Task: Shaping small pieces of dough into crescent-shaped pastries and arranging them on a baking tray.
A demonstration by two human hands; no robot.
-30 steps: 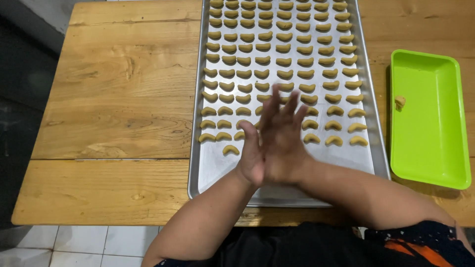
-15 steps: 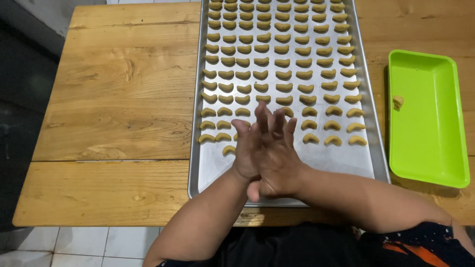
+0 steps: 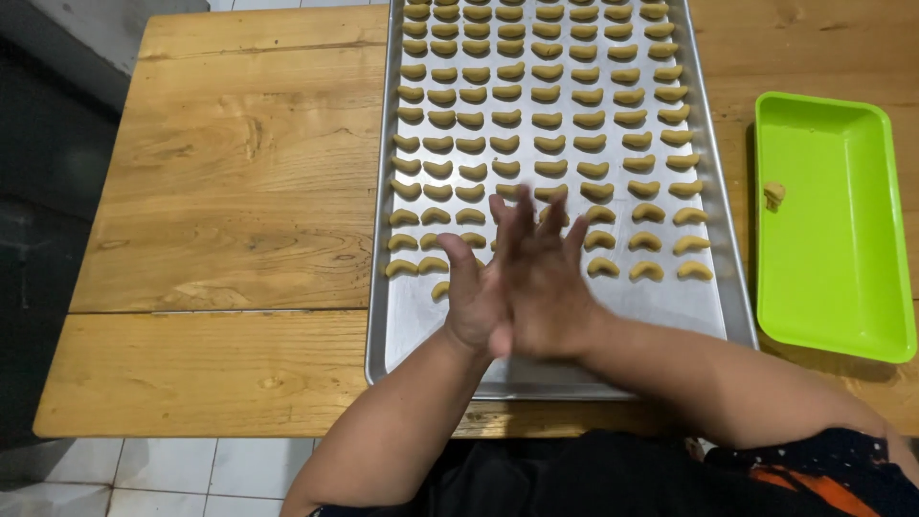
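Over the near end of the metal baking tray, the left hand and right hand press flat against each other, palms together and fingers stretched out, blurred. Whether anything lies between the palms cannot be told. Rows of crescent-shaped dough pieces fill the tray just beyond the fingertips, and a green plastic tray sits well to the right on the wooden table.
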